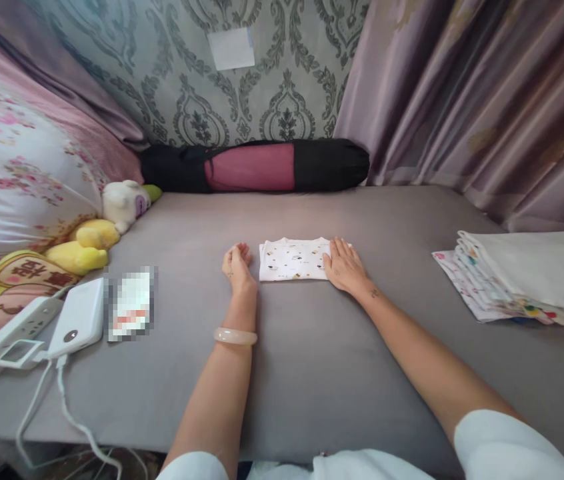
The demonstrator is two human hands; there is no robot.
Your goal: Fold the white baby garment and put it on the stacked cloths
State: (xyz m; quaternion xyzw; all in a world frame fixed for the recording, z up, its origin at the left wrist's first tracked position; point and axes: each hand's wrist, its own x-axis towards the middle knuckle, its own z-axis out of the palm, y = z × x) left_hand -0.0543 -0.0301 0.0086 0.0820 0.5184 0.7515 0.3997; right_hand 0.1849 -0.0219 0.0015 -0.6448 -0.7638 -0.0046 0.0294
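Observation:
A small folded piece of white cloth [295, 260] with a scattered print of little figures and brown marks lies flat on the grey sheet, its long side running left to right. My right hand [345, 265] rests flat over the cloth's right end, palm down, with the fingers stretched out. Just beyond the left end, my left hand [239, 267] stands on its side on the sheet, a small gap away from the cloth. Its fingers are loosely bent and hold nothing that I can see. A pale bangle [235, 336] circles the left wrist.
At the right lies a stack of folded cloths [537, 273]. A power bank [78, 317] with cables, a power strip [9, 347], a blurred packet [132, 303] and plush toys [79, 247] are at the left. Along the wall lies a black and pink roll bag [252, 167].

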